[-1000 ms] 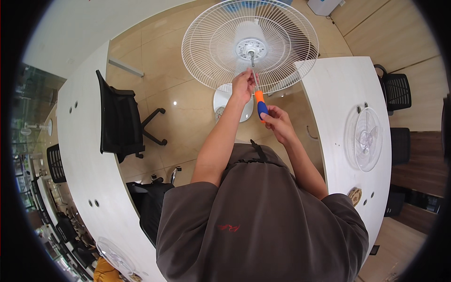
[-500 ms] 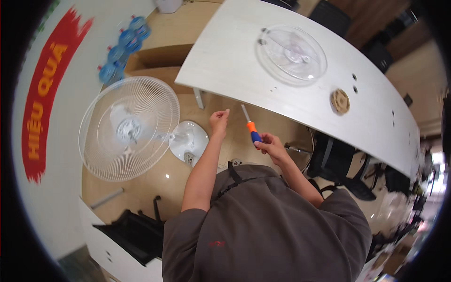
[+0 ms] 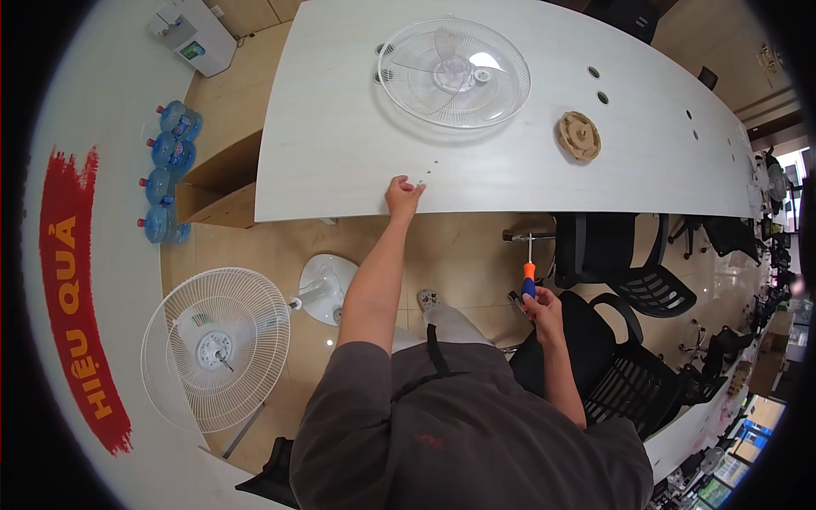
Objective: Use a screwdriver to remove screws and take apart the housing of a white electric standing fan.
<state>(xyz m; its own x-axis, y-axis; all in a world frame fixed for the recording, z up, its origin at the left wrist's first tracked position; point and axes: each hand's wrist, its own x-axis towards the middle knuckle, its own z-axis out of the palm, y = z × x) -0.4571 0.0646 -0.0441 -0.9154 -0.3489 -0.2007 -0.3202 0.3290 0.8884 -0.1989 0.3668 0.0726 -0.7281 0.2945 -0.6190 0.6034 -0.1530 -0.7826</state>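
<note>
My right hand [image 3: 545,313] grips a screwdriver [image 3: 529,276] by its blue and orange handle, the metal shaft pointing away from me. My left hand [image 3: 403,197] is over the near edge of the white table [image 3: 340,153], thumb and fingertips drawn together. Whatever is between those fingertips is too small to make out. Tiny dark bits [image 3: 428,172] lie on the tabletop just beyond them. To my left stands a white pedestal fan [image 3: 214,350] with a wire rear grille, a bare motor shaft and a white base [image 3: 327,287].
On the table lie a front fan grille with clear blades [image 3: 455,75] and a round brown moulded piece [image 3: 579,136]. Black chairs [image 3: 595,255] stand at the right. An open cardboard box [image 3: 223,183] and blue water bottles [image 3: 161,187] are at the left, with a white dispenser [image 3: 195,38] farther back.
My view has shifted toward the table. My left hand has moved forward over the tabletop, near the tiny bits. The screwdriver has moved right, away from my left hand, still in my right.
</note>
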